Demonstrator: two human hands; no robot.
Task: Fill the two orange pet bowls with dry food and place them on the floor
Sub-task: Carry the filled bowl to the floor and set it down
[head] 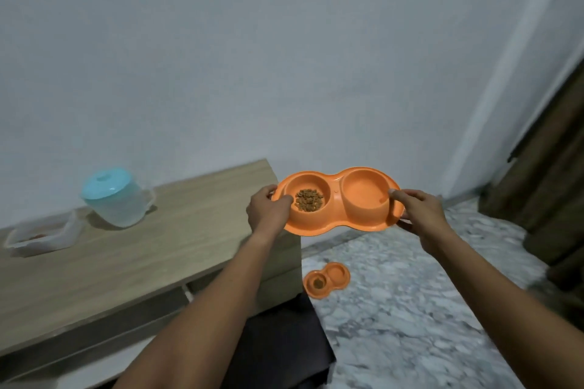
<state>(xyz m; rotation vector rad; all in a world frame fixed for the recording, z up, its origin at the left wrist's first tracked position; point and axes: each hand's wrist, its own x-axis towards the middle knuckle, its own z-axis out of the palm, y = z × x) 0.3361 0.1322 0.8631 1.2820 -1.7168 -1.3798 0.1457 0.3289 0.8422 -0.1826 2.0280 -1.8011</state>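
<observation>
Pinching opposite ends of the orange double bowl (336,222): left hand (268,213), right hand (423,216), grips seemingly narrow.

The left hand (268,211) and right hand (423,215) grip opposite ends of an orange plastic double pet bowl (363,196), held in the air beside the pale wooden desk (126,262). Its left cup holds brown dry kibble (309,199). A second orange double bowl (327,283) sits on the grey marbled floor (410,309) below.
</observation>
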